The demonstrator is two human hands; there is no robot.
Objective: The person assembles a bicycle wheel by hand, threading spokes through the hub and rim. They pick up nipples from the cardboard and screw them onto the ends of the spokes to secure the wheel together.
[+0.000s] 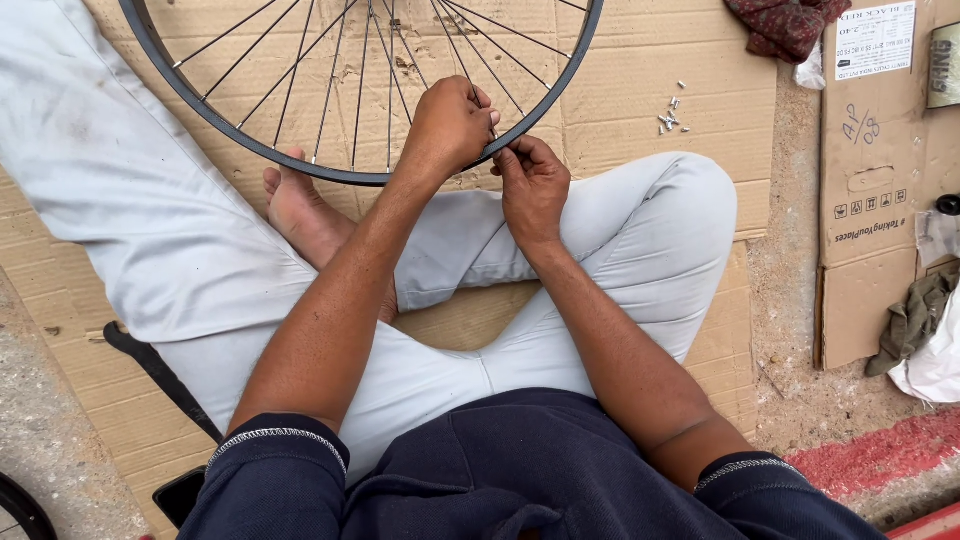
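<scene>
Bicycle wheel (300, 160) lies across the seated person's lap at twelve o'clock, light, its rigid rim the sound place to grip and its spokes thin and bendable, the left hand (450, 125) closed over the rim and spoke ends, the right hand (532, 185) pinching its outer edge.

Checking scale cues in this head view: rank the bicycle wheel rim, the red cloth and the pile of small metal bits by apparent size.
1. Bicycle wheel rim, largest though cropped.
2. Red cloth, also cropped.
3. Pile of small metal bits, smallest.
</scene>
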